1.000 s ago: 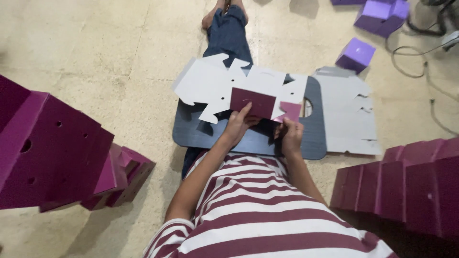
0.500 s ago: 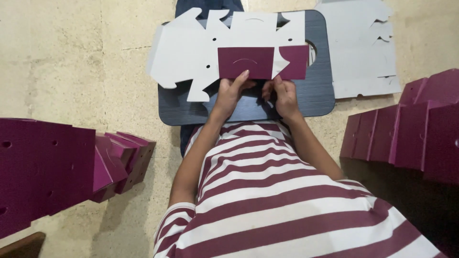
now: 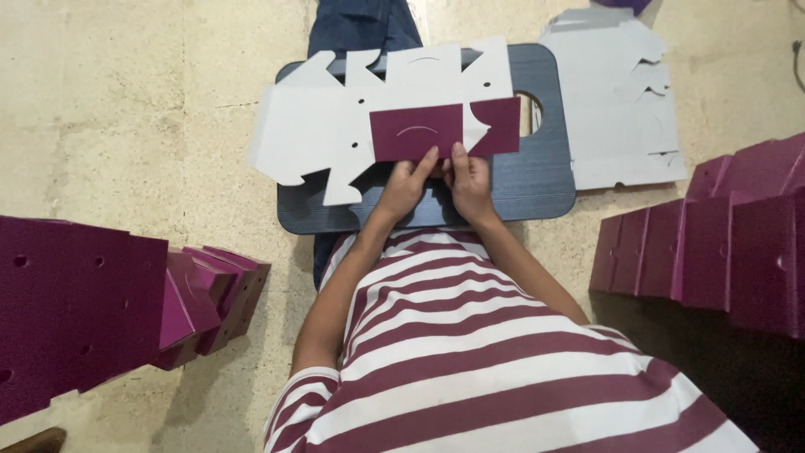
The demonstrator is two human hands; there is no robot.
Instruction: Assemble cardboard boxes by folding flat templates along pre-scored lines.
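I am watching the dark board (image 3: 537, 180) lying on the floor (image 3: 126, 126), the flat white cardboard sheet (image 3: 310, 138) resting across it, and my left hand (image 3: 407, 184) and right hand (image 3: 470, 180) pinching its folded maroon flap (image 3: 415, 130) with closed fingers.

Both hands (image 3: 438, 180) have drawn together below the maroon flap (image 3: 417, 132).

I count two hands, left hand (image 3: 408, 183) and right hand (image 3: 468, 180), on one flat die-cut box blank (image 3: 335, 134). One dark blue board (image 3: 537, 180). One pile of spare blanks (image 3: 616, 109). Two stacks of purple boxes (image 3: 92, 310) (image 3: 721, 243).
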